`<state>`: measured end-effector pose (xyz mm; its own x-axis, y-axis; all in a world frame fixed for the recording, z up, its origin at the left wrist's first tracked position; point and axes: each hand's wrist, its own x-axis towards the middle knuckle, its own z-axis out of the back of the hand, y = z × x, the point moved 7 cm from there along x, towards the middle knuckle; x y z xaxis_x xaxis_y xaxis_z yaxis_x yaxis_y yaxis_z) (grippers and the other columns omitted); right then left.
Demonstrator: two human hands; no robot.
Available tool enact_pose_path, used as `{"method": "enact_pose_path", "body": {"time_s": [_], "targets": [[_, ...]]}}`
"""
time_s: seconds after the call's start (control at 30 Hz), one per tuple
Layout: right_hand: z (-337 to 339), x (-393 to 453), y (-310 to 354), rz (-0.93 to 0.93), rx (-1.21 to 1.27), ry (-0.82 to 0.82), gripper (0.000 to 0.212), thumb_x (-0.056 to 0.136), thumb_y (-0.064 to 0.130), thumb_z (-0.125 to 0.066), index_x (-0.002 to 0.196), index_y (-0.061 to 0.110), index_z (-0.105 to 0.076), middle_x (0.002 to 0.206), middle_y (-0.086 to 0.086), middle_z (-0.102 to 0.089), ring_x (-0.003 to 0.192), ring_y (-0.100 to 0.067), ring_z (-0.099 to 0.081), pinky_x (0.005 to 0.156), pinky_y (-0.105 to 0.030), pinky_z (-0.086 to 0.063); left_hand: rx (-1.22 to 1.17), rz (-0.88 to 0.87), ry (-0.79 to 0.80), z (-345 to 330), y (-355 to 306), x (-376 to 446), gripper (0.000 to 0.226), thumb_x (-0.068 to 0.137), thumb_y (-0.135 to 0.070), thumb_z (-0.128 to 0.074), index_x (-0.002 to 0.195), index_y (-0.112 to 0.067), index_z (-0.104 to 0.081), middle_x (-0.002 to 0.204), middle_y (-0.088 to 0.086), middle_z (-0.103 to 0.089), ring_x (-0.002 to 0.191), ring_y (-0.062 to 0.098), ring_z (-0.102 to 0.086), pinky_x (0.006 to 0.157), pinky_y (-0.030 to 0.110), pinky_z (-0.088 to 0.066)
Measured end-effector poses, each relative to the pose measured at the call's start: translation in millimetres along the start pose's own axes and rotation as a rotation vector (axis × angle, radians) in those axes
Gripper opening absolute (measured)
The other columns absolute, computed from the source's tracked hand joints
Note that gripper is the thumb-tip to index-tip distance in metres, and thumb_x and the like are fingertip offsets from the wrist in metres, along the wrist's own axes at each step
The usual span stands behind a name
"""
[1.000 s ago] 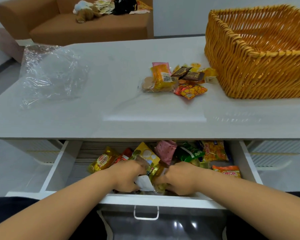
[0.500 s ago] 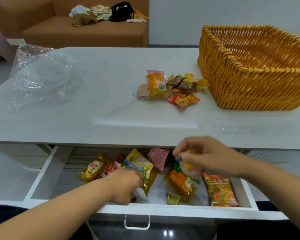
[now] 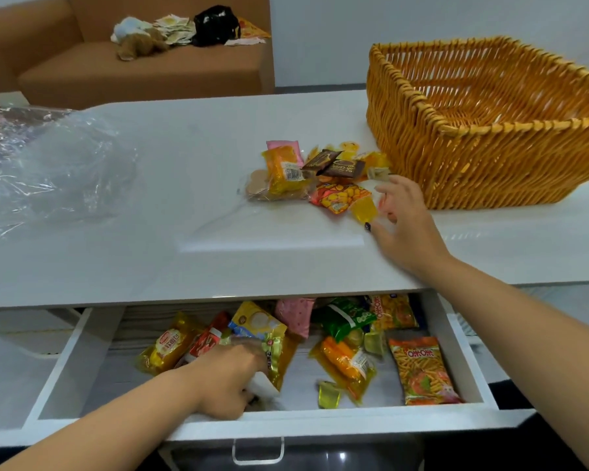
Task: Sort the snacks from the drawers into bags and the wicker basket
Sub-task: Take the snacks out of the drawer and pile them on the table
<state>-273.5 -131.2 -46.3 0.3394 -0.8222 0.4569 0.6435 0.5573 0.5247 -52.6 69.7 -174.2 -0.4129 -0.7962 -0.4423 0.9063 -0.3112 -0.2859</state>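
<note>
Snack packets in yellow, orange, pink and brown wrappers (image 3: 315, 178) lie heaped on the white tabletop (image 3: 191, 185), just beside the near-left corner of the woven orange wicker basket (image 3: 490, 130), pointing every which way. A small yellow jelly cup (image 3: 363, 209) sits at the heap's near edge; the right hand (image 3: 403, 222) hovers over it with fingers loosely spread, gripping nothing. More packets fill the open white drawer (image 3: 82, 362) below: a long orange "Oh-Oh" stick-snack bag (image 3: 422, 372) runs front to back at the right. The left hand (image 3: 223, 382) curls around a white-edged packet (image 3: 264, 385) there. A crumpled clear plastic bag (image 3: 48, 171) rests at the table's far left.
</note>
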Motion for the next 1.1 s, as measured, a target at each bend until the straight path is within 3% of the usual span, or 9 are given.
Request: {"method": "enact_pose_path", "body": {"time_s": [0.17, 0.27, 0.4, 0.53, 0.6, 0.73, 0.87, 0.97, 1.1], "targets": [[7, -1, 1, 0.044, -0.153, -0.155, 0.031, 0.074, 0.01, -0.075, 0.096, 0.005, -0.052, 0.106, -0.012, -0.046, 0.096, -0.029, -0.051, 0.062, -0.035, -0.046, -0.293, -0.044, -0.117, 41, -23, -11, 0.029, 0.078, -0.022, -0.065, 0.076, -0.049, -0.054, 0.095, -0.019, -0.06, 0.084, 0.0, -0.056, 0.072, 0.026, -0.05], [-3, 4, -3, 0.018, -0.167, -0.074, 0.019, 0.081, 0.015, -0.069, 0.089, 0.009, -0.052, 0.093, -0.004, -0.047, 0.084, -0.025, -0.049, 0.06, -0.031, -0.036, -0.355, -0.22, -0.276, 92, -62, -34, 0.032, 0.078, -0.013, -0.068, 0.065, -0.033, -0.047, 0.094, -0.027, -0.059, 0.09, -0.003, -0.057, 0.073, 0.011, -0.039], [-9, 6, -7, -0.01, -0.184, -0.033, 0.018, 0.083, 0.025, -0.067, 0.085, 0.01, -0.058, 0.089, -0.002, -0.052, 0.087, -0.022, -0.047, 0.068, -0.033, -0.039, -0.477, -0.319, -0.591, 168, -83, -52, 0.036, 0.079, -0.013, -0.069, 0.069, -0.038, -0.044, 0.096, -0.025, -0.064, 0.096, 0.019, -0.069, 0.064, 0.029, -0.049], [-10, 6, -6, -0.016, -0.195, -0.026, 0.025, 0.08, 0.034, -0.07, 0.08, 0.012, -0.06, 0.087, 0.001, -0.05, 0.086, -0.02, -0.043, 0.067, -0.031, -0.037, -0.157, -0.44, -0.874, 244, -88, -30, 0.035, 0.081, -0.019, -0.069, 0.087, -0.046, -0.048, 0.1, -0.002, -0.072, 0.088, 0.022, -0.07, 0.07, 0.033, -0.053], [-11, 5, -5, 0.002, -0.199, -0.026, 0.026, 0.079, 0.035, -0.071, 0.078, 0.012, -0.059, 0.085, -0.001, -0.052, 0.086, -0.021, -0.045, 0.068, -0.029, -0.034, 0.098, -0.45, -0.965, 272, -86, -1, 0.025, 0.076, -0.009, -0.07, 0.084, -0.027, -0.055, 0.102, 0.008, -0.071, 0.086, 0.028, -0.064, 0.072, 0.034, -0.051], [-11, 6, -7, -0.01, -0.176, -0.03, 0.029, 0.078, 0.04, -0.07, 0.076, 0.014, -0.058, 0.083, 0.001, -0.049, 0.085, -0.019, -0.045, 0.067, -0.03, -0.036, 0.673, -0.404, -0.911, 300, -88, 78, 0.015, 0.065, 0.003, -0.065, 0.078, -0.004, -0.059, 0.103, 0.016, -0.068, 0.08, 0.035, -0.059, 0.061, 0.038, -0.046], [-10, 5, -4, 0.032, -0.185, -0.058, 0.025, 0.081, 0.036, -0.069, 0.076, 0.014, -0.058, 0.082, -0.001, -0.051, 0.085, -0.024, -0.051, 0.066, -0.029, -0.037, 0.891, -0.373, -0.75, 292, -69, 142, 0.028, 0.063, 0.008, -0.068, 0.089, -0.002, -0.064, 0.105, 0.018, -0.065, 0.088, 0.036, -0.061, 0.067, 0.039, -0.047], [-7, 2, 9, 0.137, -0.169, -0.076, 0.018, 0.081, 0.025, -0.071, 0.078, 0.012, -0.058, 0.08, -0.003, -0.053, 0.074, -0.023, -0.052, 0.054, -0.027, -0.035, 0.578, -0.142, -0.702, 290, -46, 169, 0.03, 0.074, 0.009, -0.063, 0.102, -0.003, -0.059, 0.133, 0.021, -0.05, 0.118, 0.039, -0.048, 0.088, 0.046, -0.045], [-11, -1, 18, 0.233, -0.089, 0.021, 0.008, 0.083, 0.015, -0.07, 0.082, 0.012, -0.062, 0.082, -0.001, -0.053, 0.068, -0.02, -0.05, 0.048, -0.027, -0.034, 0.139, 0.143, -0.633, 287, -34, 176, 0.045, 0.074, 0.0, -0.068, 0.112, -0.015, -0.048, 0.16, 0.013, -0.009, 0.148, 0.032, -0.004, 0.116, 0.041, -0.02]]}}
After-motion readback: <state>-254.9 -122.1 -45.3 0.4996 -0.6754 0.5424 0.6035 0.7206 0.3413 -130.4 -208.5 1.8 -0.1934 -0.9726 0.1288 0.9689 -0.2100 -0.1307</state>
